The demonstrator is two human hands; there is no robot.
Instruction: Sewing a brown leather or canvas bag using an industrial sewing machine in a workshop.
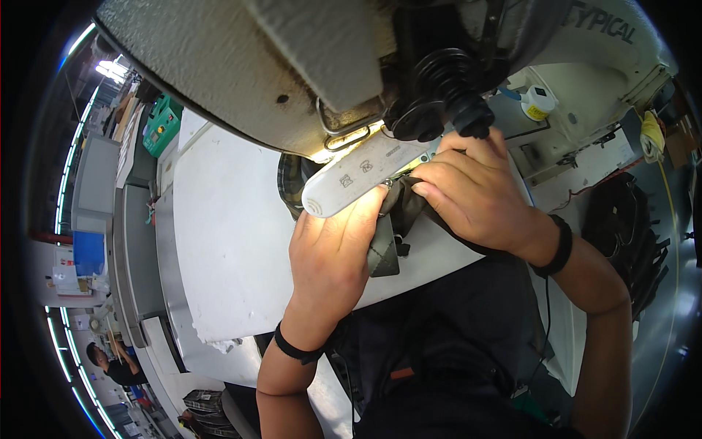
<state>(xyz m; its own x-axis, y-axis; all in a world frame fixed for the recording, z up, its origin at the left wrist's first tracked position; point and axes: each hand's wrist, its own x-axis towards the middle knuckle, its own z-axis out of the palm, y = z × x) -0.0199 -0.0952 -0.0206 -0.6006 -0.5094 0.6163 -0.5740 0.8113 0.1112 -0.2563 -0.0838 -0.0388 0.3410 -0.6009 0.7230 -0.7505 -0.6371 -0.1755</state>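
A large pale sewing machine (241,66) fills the top, with black knobs (450,95) and a lit work area beneath a flat pale bar (344,179). My left hand (329,256) is closed on dark olive fabric (395,219) under the bar, its fingertips partly hidden behind it. My right hand (482,197) pinches the same fabric at the bar's right, thumb and forefinger close to the needle area, other fingers curled upward near the knobs. The needle itself is hidden. A strap hangs from the fabric between my hands.
The white worktable (219,241) surrounds the fabric. A green box (161,124) lies at upper left, a small white bottle (537,101) behind my right hand, a yellow cloth (651,137) at right with dark material (614,219) below. Another person (121,369) works at far lower left.
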